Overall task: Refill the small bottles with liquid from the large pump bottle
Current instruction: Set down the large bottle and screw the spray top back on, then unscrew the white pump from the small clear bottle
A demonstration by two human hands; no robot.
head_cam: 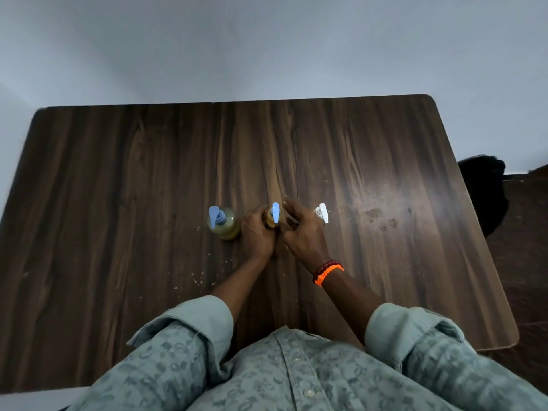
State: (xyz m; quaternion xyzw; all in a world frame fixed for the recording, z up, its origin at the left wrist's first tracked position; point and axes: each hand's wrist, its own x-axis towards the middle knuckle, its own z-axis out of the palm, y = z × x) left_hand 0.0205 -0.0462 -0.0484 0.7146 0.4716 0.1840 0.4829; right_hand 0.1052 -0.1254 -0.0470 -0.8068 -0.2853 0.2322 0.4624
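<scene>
My left hand is curled around the middle small bottle, which stands upright at the centre of the dark wood tabletop, its blue pump spout pointing toward me. My right hand sits just beside it, fingers bent near the pump; I cannot tell whether they grip anything. The large pump bottle stands upright just left, spout toward me. A white pump shows beyond my right hand
</scene>
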